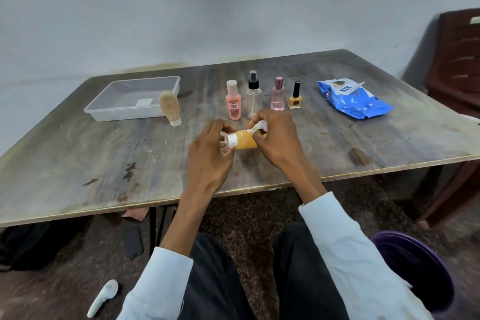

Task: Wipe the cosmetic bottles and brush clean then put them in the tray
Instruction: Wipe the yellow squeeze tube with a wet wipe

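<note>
Left hand (210, 148) pinches the white cap end of a small orange plastic bottle (245, 140), held sideways just above the worn grey wooden table (104, 163). Right hand (275, 135) grips the bottle's base end w/ fingers curled round, and pinches a white wet wipe (257, 127) against the bottle's upper side. Both grips narrow and full; wiping looks to be underway on this bottle.

Outward from the grip: at 12 o'clock, a row of four upright items, well apart from the hands except the nearest two: peach-pink squeeze bottle (233, 100), clear spray bottle w/ black pump (253, 93), pink glass perfume bottle (278, 95), yellow nail-polish bottle w/ black cap (295, 97). At 10 o'clock, a beige bristle brush on a white base (170, 106) stands just in front of the clear rectangular plastic tray (104, 112). At 2 o'clock, a blue wet-wipe pack (353, 99), flap open.

Progress, as I judge: early. No bottle or brush in the tray; only a pale patch inside it, maybe a label. Left: finish the orange one, tray it, then four bottles + brush.
</note>
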